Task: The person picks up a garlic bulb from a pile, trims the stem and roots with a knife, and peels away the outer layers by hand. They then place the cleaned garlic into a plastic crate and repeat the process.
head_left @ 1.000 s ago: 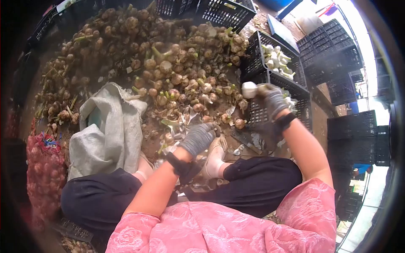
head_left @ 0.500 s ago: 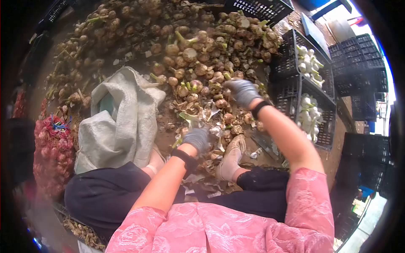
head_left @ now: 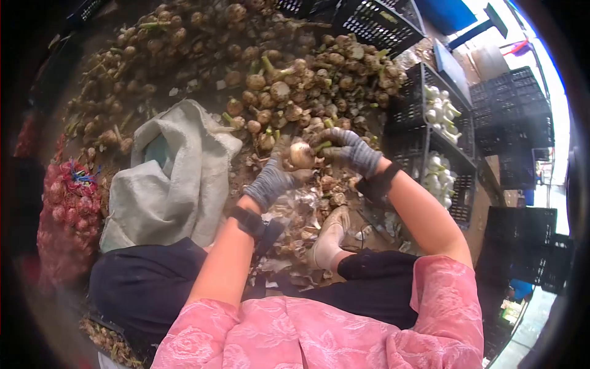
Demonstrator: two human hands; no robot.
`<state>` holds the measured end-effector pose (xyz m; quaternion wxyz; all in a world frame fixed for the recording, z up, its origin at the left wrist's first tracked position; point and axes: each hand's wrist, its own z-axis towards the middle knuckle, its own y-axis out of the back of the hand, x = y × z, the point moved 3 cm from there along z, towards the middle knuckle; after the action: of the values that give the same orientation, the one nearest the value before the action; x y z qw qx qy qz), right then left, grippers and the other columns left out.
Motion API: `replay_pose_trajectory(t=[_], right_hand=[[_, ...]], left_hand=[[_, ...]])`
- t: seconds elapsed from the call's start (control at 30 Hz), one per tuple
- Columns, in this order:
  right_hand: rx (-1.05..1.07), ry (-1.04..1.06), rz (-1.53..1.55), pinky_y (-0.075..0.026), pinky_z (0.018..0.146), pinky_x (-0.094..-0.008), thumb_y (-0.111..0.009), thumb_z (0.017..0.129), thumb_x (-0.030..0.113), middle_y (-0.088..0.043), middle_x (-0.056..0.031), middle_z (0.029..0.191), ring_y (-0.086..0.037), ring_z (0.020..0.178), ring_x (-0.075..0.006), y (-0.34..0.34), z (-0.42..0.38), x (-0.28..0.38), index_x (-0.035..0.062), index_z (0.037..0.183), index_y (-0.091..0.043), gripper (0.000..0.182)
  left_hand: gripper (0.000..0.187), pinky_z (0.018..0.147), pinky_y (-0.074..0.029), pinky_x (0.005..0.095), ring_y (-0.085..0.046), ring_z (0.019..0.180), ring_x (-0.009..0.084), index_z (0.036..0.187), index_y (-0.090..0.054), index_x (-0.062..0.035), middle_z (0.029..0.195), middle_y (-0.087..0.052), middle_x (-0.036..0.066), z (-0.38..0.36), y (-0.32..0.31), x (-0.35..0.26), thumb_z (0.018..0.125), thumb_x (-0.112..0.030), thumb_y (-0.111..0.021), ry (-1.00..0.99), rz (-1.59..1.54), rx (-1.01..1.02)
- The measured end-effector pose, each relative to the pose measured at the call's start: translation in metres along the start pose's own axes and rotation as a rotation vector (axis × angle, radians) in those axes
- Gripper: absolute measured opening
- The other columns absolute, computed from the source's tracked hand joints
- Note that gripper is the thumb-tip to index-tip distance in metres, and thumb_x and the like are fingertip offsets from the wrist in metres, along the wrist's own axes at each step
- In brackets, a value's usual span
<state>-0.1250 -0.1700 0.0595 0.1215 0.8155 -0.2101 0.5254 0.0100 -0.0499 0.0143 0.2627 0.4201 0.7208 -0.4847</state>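
A garlic bulb (head_left: 301,155) with brownish, soiled skin and a short green stem is held up between my two grey-gloved hands. My left hand (head_left: 272,178) is closed around its left side, thumb beneath. At the stem end, the fingers of my right hand (head_left: 351,150) are pinched on the green stalk. Below them, peeled skins (head_left: 301,206) and loose dirty bulbs lie on the ground by my right foot (head_left: 330,237). Beyond my hands spreads a large heap of unpeeled garlic (head_left: 289,92).
Black crates (head_left: 424,141) at my right hold cleaned white garlic (head_left: 439,111). More black crates (head_left: 513,111) are stacked farther right. A pale woven sack (head_left: 184,184) lies to my left, beside a red net bag (head_left: 69,215) full of bulbs. A dark crate (head_left: 378,27) stands behind the heap.
My right hand has come left from near the crates, and my left hand has risen from the skins. Both now meet at a garlic bulb held up between them.
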Motion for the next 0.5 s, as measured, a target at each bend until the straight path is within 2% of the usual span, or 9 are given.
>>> replay_pose_trajectory(t=[0.03,0.1,0.13,0.2,0.23,0.33,0.4,0.47,0.5], right_hand=[[-0.032,0.046,0.039,-0.046,0.079,-0.0295,-0.063,0.078,0.01,-0.057,-0.0048,0.104,-0.053,0.096,-0.0136,-0.008,-0.017,0.019,0.0041,0.108,-0.054,0.032],[-0.247,0.144,0.08,-0.047,0.072,-0.0276,-0.066,0.077,0.018,-0.058,-0.0066,0.099,-0.055,0.088,-0.0125,-0.022,-0.045,0.044,0.0007,0.111,-0.051,0.041],[-0.261,0.152,0.066,-0.047,0.072,-0.0276,-0.066,0.077,0.018,-0.058,-0.0066,0.099,-0.055,0.088,-0.0125,-0.032,-0.055,0.057,0.0007,0.111,-0.051,0.041],[-0.561,-0.078,0.06,-0.048,0.067,-0.0254,-0.07,0.075,0.023,-0.06,-0.0064,0.089,-0.056,0.078,-0.0114,-0.045,-0.074,0.071,0.0,0.108,-0.052,0.044],[-0.642,-0.031,0.027,-0.048,0.063,-0.0242,-0.073,0.072,0.026,-0.061,-0.0059,0.082,-0.057,0.072,-0.0101,-0.048,-0.078,0.07,-0.0005,0.103,-0.054,0.045],[-0.681,0.113,-0.055,-0.048,0.064,-0.0238,-0.072,0.072,0.025,-0.061,-0.0062,0.082,-0.056,0.072,-0.0096,-0.059,-0.096,0.087,-0.001,0.1,-0.055,0.042],[-0.674,0.151,-0.022,-0.048,0.064,-0.0237,-0.071,0.073,0.024,-0.062,-0.0062,0.082,-0.056,0.072,-0.0088,-0.074,-0.11,0.104,-0.001,0.097,-0.057,0.037],[-0.642,0.266,-0.072,-0.048,0.064,-0.0238,-0.071,0.074,0.023,-0.062,-0.0054,0.081,-0.056,0.072,-0.0084,-0.082,-0.121,0.114,-0.0009,0.095,-0.058,0.034],[-0.626,0.284,-0.129,-0.048,0.064,-0.0237,-0.07,0.074,0.02,-0.062,-0.004,0.081,-0.056,0.072,-0.0081,-0.081,-0.124,0.115,-0.0003,0.094,-0.059,0.031]], left_hand=[[0.068,0.081,-0.047,0.0287,-0.054,0.094,0.016,0.126,-0.034,-0.0083,0.108,-0.054,0.007,0.003,-0.008,0.003,0.069,-0.003,-0.071,-0.106,-0.092,0.118],[0.068,0.082,-0.048,0.0293,-0.054,0.096,0.0164,0.123,-0.035,-0.0073,0.109,-0.052,0.008,-0.008,-0.034,-0.02,0.067,-0.005,-0.073,-0.239,-0.088,0.167],[0.069,0.084,-0.047,0.0295,-0.053,0.097,0.0164,0.122,-0.035,-0.0073,0.111,-0.051,0.008,-0.014,-0.047,-0.028,0.066,-0.005,-0.075,-0.315,-0.134,0.184],[0.07,0.085,-0.046,0.03,-0.052,0.099,0.0164,0.121,-0.034,-0.007,0.114,-0.048,0.009,-0.02,-0.064,-0.033,0.065,-0.005,-0.075,-0.447,-0.011,0.163],[0.072,0.087,-0.046,0.0304,-0.051,0.102,0.0165,0.121,-0.032,-0.0068,0.116,-0.046,0.01,-0.028,-0.073,-0.041,0.064,-0.005,-0.076,-0.569,0.113,0.12],[0.074,0.09,-0.044,0.0312,-0.048,0.105,0.0174,0.119,-0.03,-0.0061,0.12,-0.042,0.011,-0.053,-0.094,-0.056,0.062,-0.003,-0.076,-0.54,-0.124,0.181],[0.072,0.089,-0.045,0.0315,-0.05,0.103,0.0187,0.119,-0.032,-0.0045,0.117,-0.045,0.011,-0.058,-0.096,-0.058,0.062,-0.001,-0.075,-0.607,-0.073,0.181],[0.069,0.087,-0.047,0.031,-0.052,0.1,0.0184,0.117,-0.035,-0.0037,0.113,-0.049,0.011,-0.069,-0.1,-0.065,0.061,0.0,-0.075,-0.486,-0.314,0.24],[0.067,0.085,-0.048,0.031,-0.054,0.098,0.0182,0.116,-0.037,-0.0029,0.11,-0.052,0.011,-0.076,-0.107,-0.07,0.061,-0.001,-0.076,-0.356,-0.786,0.533]])
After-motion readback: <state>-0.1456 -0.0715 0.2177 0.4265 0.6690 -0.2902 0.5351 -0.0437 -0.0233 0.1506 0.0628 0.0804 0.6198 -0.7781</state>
